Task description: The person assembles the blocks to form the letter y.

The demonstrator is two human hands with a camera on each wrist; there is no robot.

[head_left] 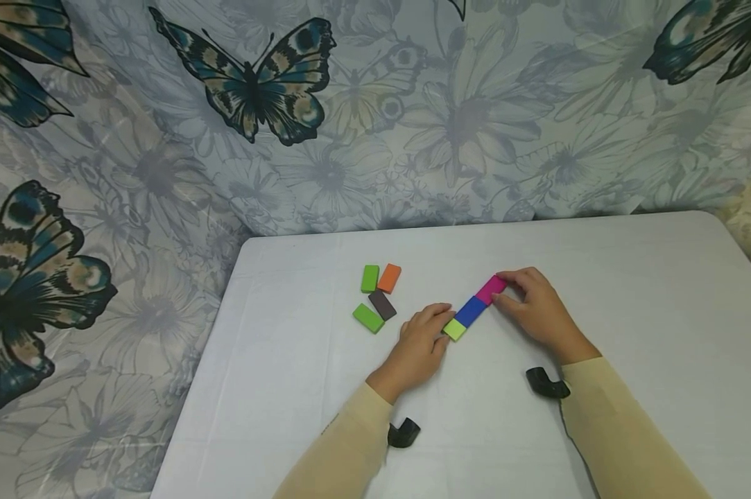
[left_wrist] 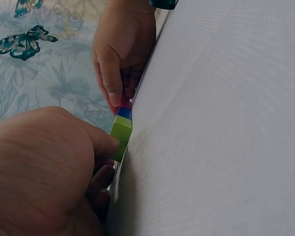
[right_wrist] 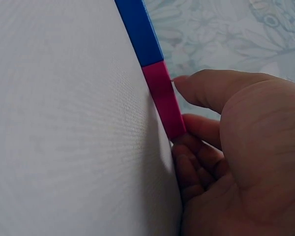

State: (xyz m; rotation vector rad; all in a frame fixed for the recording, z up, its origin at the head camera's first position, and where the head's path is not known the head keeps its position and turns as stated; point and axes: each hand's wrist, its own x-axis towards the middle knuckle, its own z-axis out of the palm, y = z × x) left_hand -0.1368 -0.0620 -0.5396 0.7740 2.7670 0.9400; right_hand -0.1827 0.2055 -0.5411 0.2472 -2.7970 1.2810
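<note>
Three blocks lie end to end in a slanting row on the white table: a yellow-green block (head_left: 455,329), a blue block (head_left: 471,312) and a pink block (head_left: 491,290). My left hand (head_left: 417,346) pinches the yellow-green block at the row's near end, its thumb on the near side and fingers on the far side. At the other end my right hand (head_left: 535,308) holds the pink block (right_wrist: 164,101) between thumb and index finger. The right wrist view shows the blue block (right_wrist: 140,32) flush against the pink one.
Left of the row lie two green blocks (head_left: 369,278), an orange block (head_left: 390,278) and a dark brown block (head_left: 383,305). The white table (head_left: 275,360) meets a butterfly-print cloth (head_left: 375,173) at its back edge. Black wrist devices (head_left: 546,383) sit by both sleeves.
</note>
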